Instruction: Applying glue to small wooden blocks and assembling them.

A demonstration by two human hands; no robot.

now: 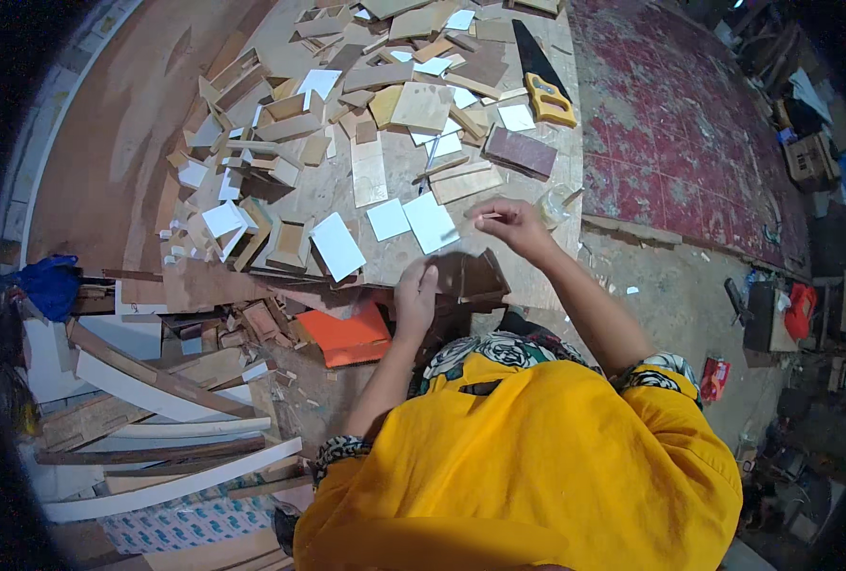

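Note:
My left hand (416,297) is closed at the left end of a brown wooden piece (480,276) at the table's front edge, thumb uppermost; its fingers are partly hidden. To the right and a little higher, my right hand (511,226) pinches something small, thin and pale between thumb and fingertips, too small to name. Just beyond that hand stands a clear jar (556,204) with a stick in it. White square pieces (431,223) lie flat in front of my hands, and another white panel (337,246) rests further left.
Wood offcuts and small wooden frames (290,244) cover the worktable (399,271). A handsaw with a yellow handle (550,100) lies at the far right, above a dark red-brown block (520,152). An orange sheet (345,333) and long wood strips (176,481) sit below left.

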